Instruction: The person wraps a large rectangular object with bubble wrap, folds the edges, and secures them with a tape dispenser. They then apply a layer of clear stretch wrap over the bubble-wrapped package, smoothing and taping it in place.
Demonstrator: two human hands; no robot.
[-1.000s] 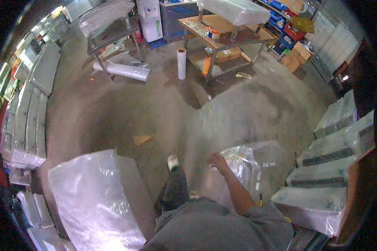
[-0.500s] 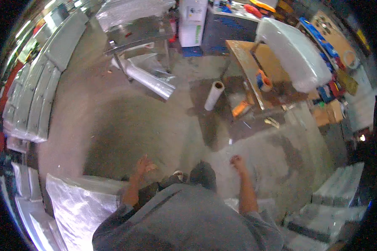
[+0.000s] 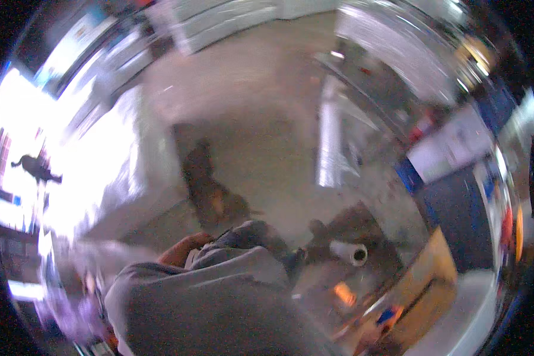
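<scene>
My left forearm and hand [image 3: 190, 246] lie low in the picture, close against my grey shirt [image 3: 219, 302]. The fingers are smeared by motion and partly covered by clothing, so what they hold, if anything, does not show. My right hand is out of sight. Nearest my left arm, to the far left, stands a large plastic-wrapped piece [image 3: 115, 160] washed out by glare. A white roll of wrapping film [image 3: 343, 250] stands on the floor to my right.
A long roll of bubble wrap [image 3: 327, 145] lies beneath a dark metal table [image 3: 374, 83]. At lower right is a wooden-topped table [image 3: 424, 302] with a tape dispenser [image 3: 389, 318]. Wrapped panels [image 3: 225, 26] line the far side. A person in purple [image 3: 71, 314] appears blurred at lower left.
My view has swung left, so the film roll and tables now sit further right. My right hand has left the view. My left hand, earlier held out with fingers apart, is now near my body.
</scene>
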